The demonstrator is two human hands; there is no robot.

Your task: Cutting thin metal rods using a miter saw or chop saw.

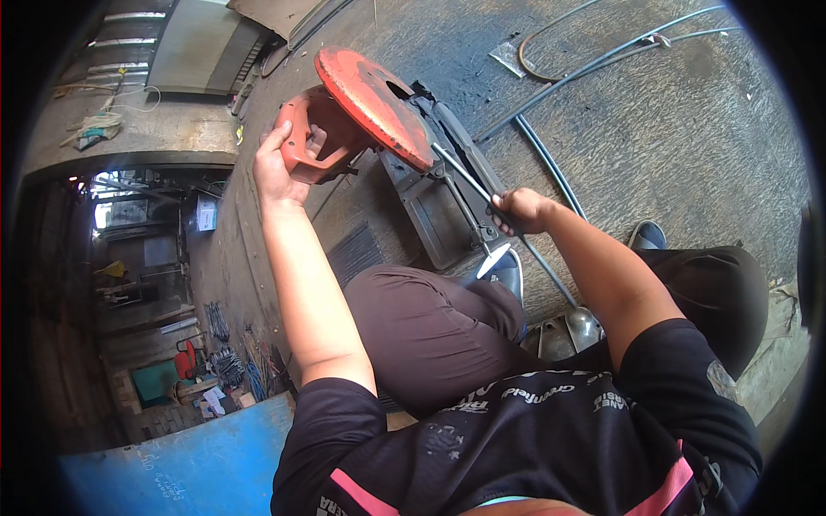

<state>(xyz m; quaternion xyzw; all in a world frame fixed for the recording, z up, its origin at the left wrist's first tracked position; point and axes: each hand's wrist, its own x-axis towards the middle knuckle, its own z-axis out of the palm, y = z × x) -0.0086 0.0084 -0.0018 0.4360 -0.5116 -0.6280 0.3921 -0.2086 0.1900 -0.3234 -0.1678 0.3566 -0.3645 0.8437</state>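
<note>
A seated person is working at a chop saw (404, 146) standing on the concrete floor (671, 146). The left hand (280, 163) is gripping the saw's red handle (314, 142), beside the red blade guard (374, 103). The right hand (520, 211) is clenching around a thin metal rod (551, 168) lying across the saw's base (434, 215).

I see a big red metal cutting saw (370, 107) tipped up, and a thin grey metal rod (465, 179) under it.
</note>
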